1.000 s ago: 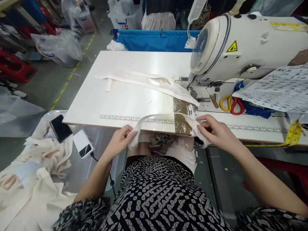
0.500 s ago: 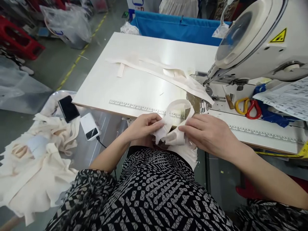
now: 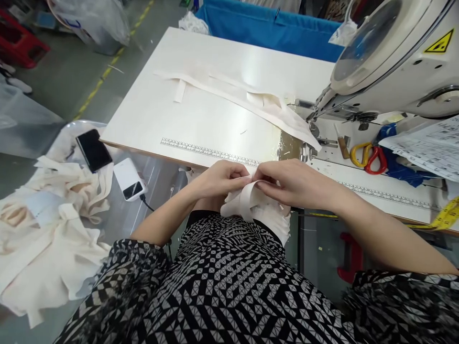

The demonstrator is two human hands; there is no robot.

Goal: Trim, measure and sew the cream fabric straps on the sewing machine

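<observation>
Both hands meet at the table's front edge, above my lap. My left hand (image 3: 229, 177) pinches a cream fabric strip (image 3: 246, 200) between thumb and fingers. Close against it, my right hand (image 3: 283, 179) is closed on the same strip, which loops down below the fingertips. The exact grip points are partly hidden by the fingers. More pale cloth lies bunched on my lap under the hands. Beyond them, a long cream fabric piece (image 3: 229, 98) stretches over the white table (image 3: 143, 114), its right end by the sewing machine's needle area (image 3: 311, 129).
The sewing machine (image 3: 398, 57) stands at the right. Yellow-and-red-handled scissors (image 3: 369, 157), a wooden-handled tool (image 3: 343, 147) and a yellow tape measure (image 3: 444, 215) lie near it. At left, a plastic bin holds cream cloth pieces (image 3: 53, 248), a phone (image 3: 93, 150) and a power bank (image 3: 129, 179).
My right hand has moved left until it meets my left hand. The strip's raised loop has dropped below the fingers. The view has shifted slightly downward.
</observation>
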